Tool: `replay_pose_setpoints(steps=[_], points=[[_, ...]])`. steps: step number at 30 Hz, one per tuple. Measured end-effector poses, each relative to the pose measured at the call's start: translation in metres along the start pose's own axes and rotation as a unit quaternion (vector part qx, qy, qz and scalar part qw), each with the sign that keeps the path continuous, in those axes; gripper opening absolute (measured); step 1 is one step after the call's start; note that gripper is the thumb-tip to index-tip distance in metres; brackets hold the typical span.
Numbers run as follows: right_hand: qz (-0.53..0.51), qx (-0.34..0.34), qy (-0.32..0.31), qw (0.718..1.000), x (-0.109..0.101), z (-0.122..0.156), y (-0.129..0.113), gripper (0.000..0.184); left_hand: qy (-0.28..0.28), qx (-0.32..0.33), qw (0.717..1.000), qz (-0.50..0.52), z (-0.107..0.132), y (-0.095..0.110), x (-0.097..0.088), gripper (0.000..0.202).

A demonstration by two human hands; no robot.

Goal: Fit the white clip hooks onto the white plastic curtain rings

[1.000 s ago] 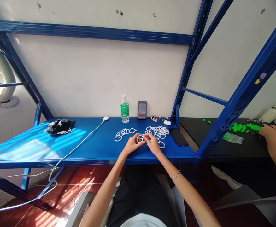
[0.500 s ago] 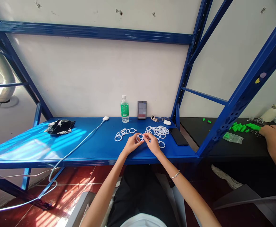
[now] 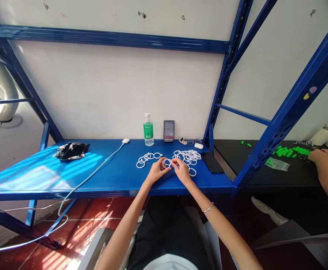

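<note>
A white ring [image 3: 166, 162] is held upright above the near part of the blue table [image 3: 107, 176], pinched from both sides. My left hand [image 3: 156, 170] is closed on its left edge, and my right hand [image 3: 181, 168] grips the right edge with thumb and forefinger. The fingers cover part of the ring, so any small detail there is hidden. Left of my hands, a row of several white rings [image 3: 143, 159] lies on the table. Beyond my right hand is a larger heap of similar white rings [image 3: 190, 155], some overlapping.
Behind stand a green-labelled bottle [image 3: 148, 131] and a small dark display [image 3: 168, 131]. A phone [image 3: 213, 163], a white earbud case [image 3: 199, 146] and glasses [image 3: 194, 141] lie right. A cable [image 3: 96, 168] and black plastic [image 3: 71, 151] lie left. A co-worker's hand [image 3: 322, 155] is near green pieces [image 3: 287, 151].
Almost nothing differs. The ring between my hands has turned slightly and shows a little more of its circle; my right fingers have shifted slightly.
</note>
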State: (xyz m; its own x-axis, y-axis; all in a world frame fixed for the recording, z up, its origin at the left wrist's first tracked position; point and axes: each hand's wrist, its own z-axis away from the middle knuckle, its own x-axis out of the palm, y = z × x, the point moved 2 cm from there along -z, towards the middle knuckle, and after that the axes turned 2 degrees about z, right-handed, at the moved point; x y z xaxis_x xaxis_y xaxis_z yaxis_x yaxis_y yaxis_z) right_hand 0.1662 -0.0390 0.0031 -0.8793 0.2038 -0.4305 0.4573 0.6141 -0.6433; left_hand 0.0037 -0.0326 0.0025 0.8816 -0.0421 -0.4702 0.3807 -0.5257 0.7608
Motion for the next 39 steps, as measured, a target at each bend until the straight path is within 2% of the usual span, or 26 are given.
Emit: replay_pose_setpoints(steps=[39], points=[[-0.006, 0.006, 0.015, 1.000, -0.0023, 0.0008, -0.0012, 0.012, -0.006, -0.009, 1.000, -0.001, -0.0001, 0.0011, 0.0010, 0.051]])
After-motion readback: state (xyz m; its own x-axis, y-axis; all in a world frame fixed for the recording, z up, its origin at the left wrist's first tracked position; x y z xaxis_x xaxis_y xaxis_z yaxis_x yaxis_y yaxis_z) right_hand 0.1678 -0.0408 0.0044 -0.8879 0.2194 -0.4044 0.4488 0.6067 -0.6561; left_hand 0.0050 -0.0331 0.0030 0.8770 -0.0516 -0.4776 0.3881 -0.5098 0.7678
